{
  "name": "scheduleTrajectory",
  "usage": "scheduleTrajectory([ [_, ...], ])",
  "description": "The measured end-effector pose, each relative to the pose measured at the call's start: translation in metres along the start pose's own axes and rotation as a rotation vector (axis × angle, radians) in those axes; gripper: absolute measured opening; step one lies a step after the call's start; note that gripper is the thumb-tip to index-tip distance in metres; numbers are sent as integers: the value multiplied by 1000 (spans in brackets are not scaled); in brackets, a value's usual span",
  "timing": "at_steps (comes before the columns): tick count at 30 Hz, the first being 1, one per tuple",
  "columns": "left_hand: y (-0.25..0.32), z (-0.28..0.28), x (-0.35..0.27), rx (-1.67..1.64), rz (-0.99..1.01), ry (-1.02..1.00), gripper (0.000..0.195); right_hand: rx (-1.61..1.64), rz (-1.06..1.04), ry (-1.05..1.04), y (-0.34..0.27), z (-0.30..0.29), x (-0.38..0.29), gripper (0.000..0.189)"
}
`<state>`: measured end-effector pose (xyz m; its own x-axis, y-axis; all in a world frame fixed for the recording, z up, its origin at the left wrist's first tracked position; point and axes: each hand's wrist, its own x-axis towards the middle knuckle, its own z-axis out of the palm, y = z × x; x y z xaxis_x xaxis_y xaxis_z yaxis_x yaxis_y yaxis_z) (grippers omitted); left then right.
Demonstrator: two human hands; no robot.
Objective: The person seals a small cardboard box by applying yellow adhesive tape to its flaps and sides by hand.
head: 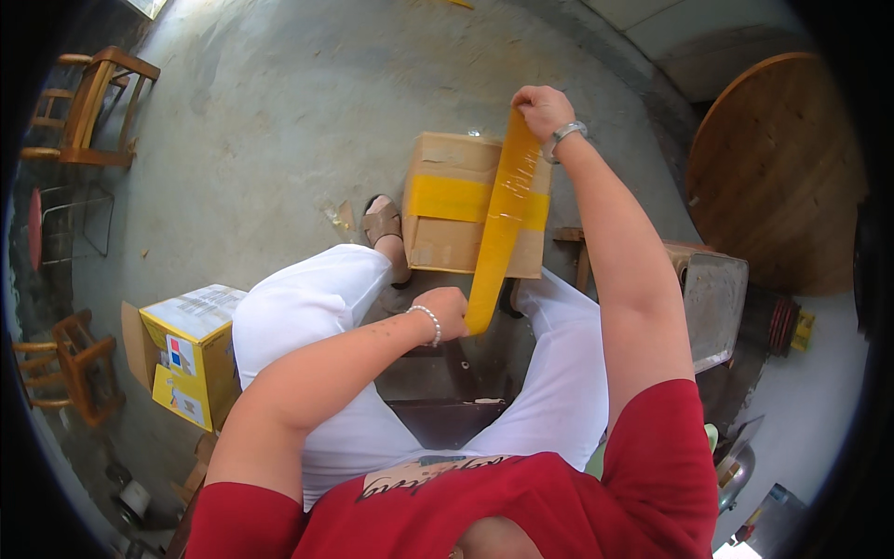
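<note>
A long strip of yellow packing tape is stretched slantwise over the right part of a cardboard box. My left hand grips the strip's near end, just in front of the box. Beyond the box's far right corner, my right hand pinches the other end. Across the middle of the box runs a separate yellow tape band, stuck flat. Whether the stretched strip touches the cardboard cannot be told. No tape roll is visible.
A yellow-and-white carton with a raised flap stands left of my leg. Wooden chairs and a red-topped stool line the left. At right are a round wooden tabletop and a grey metal-sided container.
</note>
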<state>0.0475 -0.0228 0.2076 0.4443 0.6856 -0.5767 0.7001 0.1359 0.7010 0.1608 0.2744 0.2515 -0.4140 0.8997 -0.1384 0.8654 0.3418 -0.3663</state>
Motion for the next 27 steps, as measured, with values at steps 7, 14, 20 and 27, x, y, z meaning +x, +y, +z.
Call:
scheduleTrajectory([
  [7,-11,13,9,-30,-136,35,29,35,-15,-20,2,23,14,18],
  [14,-13,19,17,-38,-269,66,31,106,2,-60,-9,39,23,17],
  [20,-3,23,15,-82,-295,161,29,113,5,-128,-11,43,34,17],
  [27,13,7,11,-70,-298,56,22,85,-11,-122,-12,41,41,19],
])
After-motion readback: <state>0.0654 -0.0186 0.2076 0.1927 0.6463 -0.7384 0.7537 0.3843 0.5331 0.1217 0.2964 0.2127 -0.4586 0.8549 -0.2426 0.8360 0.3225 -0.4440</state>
